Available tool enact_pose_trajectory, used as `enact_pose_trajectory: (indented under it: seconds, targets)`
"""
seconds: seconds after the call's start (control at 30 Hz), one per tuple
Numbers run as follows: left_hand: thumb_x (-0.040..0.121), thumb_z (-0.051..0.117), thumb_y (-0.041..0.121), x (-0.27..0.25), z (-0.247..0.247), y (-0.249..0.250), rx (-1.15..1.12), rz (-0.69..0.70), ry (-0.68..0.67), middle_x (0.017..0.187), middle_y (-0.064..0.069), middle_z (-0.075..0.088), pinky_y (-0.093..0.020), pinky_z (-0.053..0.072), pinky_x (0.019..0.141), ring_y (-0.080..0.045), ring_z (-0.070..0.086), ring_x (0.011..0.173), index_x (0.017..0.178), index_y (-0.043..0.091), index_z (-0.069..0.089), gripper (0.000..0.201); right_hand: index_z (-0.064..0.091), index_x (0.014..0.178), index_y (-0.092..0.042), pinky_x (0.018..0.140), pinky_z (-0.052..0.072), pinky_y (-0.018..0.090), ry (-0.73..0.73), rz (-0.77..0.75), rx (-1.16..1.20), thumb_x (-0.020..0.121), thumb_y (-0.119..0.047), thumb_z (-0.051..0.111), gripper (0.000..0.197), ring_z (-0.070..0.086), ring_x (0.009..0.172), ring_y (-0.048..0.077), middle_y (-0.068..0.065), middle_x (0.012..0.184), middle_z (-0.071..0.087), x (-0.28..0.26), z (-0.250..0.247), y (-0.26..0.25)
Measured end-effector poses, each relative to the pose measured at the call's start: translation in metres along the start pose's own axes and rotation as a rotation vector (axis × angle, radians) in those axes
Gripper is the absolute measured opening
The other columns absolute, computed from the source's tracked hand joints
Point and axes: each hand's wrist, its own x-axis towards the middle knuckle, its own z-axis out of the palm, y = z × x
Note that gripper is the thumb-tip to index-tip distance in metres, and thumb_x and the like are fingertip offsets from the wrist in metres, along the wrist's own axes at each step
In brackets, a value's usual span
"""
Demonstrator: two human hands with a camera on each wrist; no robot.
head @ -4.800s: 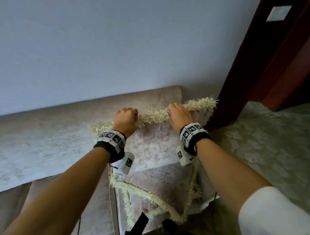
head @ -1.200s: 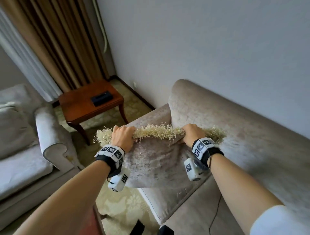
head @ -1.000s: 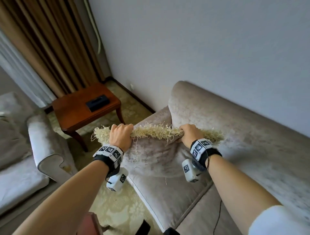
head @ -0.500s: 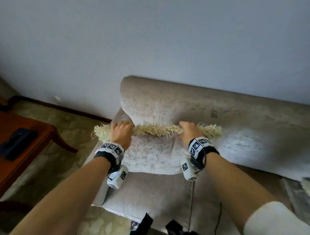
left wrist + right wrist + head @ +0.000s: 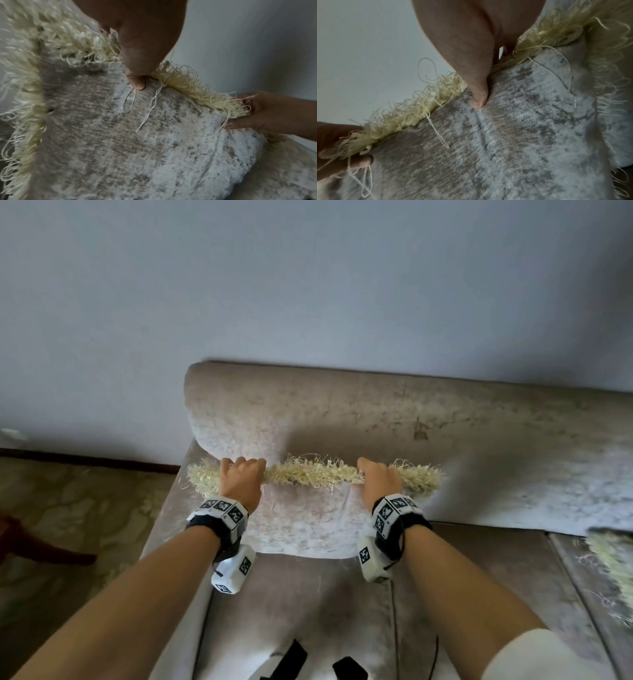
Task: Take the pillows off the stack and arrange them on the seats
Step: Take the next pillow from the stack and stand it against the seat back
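I hold a beige velvet pillow (image 5: 305, 518) with a cream fringe upright over the left end seat (image 5: 301, 607) of the sofa, in front of its backrest (image 5: 342, 405). My left hand (image 5: 239, 479) grips the fringed top edge near its left corner, and my right hand (image 5: 380, 479) grips it further right. In the left wrist view the thumb pinches the pillow (image 5: 137, 135) just under the fringe. The right wrist view shows the same pinch on the pillow (image 5: 496, 135). The pillow's lower edge hangs just above the seat.
Another fringed pillow (image 5: 613, 563) pokes in at the right edge, on the sofa further right. Patterned carpet (image 5: 75, 515) lies to the left of the sofa, with a dark wooden table leg (image 5: 30, 546) at the far left. A plain wall (image 5: 308, 285) rises behind.
I have carried the pillow from the stack at the sofa's right end to its left end. In the last second my view swung to face the backrest, and the pillow now hangs square to it.
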Motion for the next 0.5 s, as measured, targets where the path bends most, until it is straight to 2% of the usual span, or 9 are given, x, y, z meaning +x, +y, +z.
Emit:
enact_pose_trajectory:
  seconds: [0.1,0.17,0.27,0.33,0.4,0.47,0.5]
  targets:
    - [0.081,0.052,-0.003,0.021,0.02,-0.006,0.004,0.013,-0.027,0.085,0.003,0.065,-0.04,0.034,0.101,-0.021,0.059,0.092,0.095,0.018,0.058,0.026,0.046,0.089,-0.02,0.084,0.045,0.035,-0.008,0.022,-0.05,0.089,-0.008,0.067,0.024,0.055,0.065,0.023,-0.006,0.06,0.048,0.024,0.029,-0.001]
    - [0.081,0.053,-0.002,0.038,0.034,-0.01,-0.018,0.02,-0.015,0.089,0.002,0.067,-0.041,0.035,0.103,-0.022,0.059,0.095,0.098,0.017,0.059,0.026,0.049,0.093,-0.02,0.078,0.039,0.033,0.025,0.033,-0.039,0.088,-0.009,0.067,0.022,0.055,0.069,0.023,-0.005,0.065,0.053,0.04,0.045,-0.002]
    - [0.079,0.056,-0.004,0.06,0.053,-0.018,-0.096,0.043,0.079,0.097,-0.002,0.069,-0.044,0.035,0.104,-0.025,0.06,0.101,0.098,0.015,0.06,0.027,0.054,0.108,-0.016,0.089,0.039,0.036,0.1,0.026,0.007,0.09,-0.014,0.066,0.021,0.059,0.091,0.023,0.001,0.094,0.064,0.06,0.06,0.001]
    - [0.076,0.057,-0.006,0.072,0.066,-0.023,-0.144,0.078,0.147,0.11,-0.004,0.067,-0.05,0.034,0.107,-0.026,0.058,0.11,0.105,0.014,0.057,0.035,0.054,0.118,-0.013,0.099,0.039,0.039,0.146,0.028,0.055,0.09,-0.014,0.064,0.03,0.056,0.113,0.024,0.004,0.12,0.061,0.07,0.066,0.006]
    - [0.076,0.057,-0.003,0.078,0.075,-0.022,-0.144,0.1,0.111,0.134,-0.009,0.053,-0.059,0.026,0.113,-0.029,0.046,0.13,0.128,0.013,0.046,0.055,0.048,0.131,-0.013,0.107,0.039,0.045,0.142,0.058,0.099,0.091,-0.012,0.059,0.041,0.043,0.133,0.028,0.01,0.143,0.047,0.074,0.072,0.01]
    - [0.082,0.054,0.005,0.079,0.083,-0.017,-0.133,0.093,0.037,0.157,-0.011,0.024,-0.06,0.005,0.117,-0.029,0.019,0.147,0.149,0.014,0.022,0.075,0.041,0.141,-0.012,0.112,0.036,0.047,0.141,0.081,0.135,0.094,-0.011,0.055,0.049,0.029,0.143,0.031,0.013,0.155,0.03,0.072,0.077,0.009]
    - [0.084,0.053,0.009,0.078,0.087,-0.013,-0.123,0.094,0.031,0.161,-0.009,0.011,-0.06,-0.002,0.115,-0.027,0.008,0.149,0.152,0.016,0.01,0.081,0.038,0.144,-0.012,0.114,0.033,0.046,0.16,0.074,0.146,0.095,-0.011,0.053,0.051,0.025,0.145,0.031,0.014,0.158,0.025,0.069,0.079,0.008]
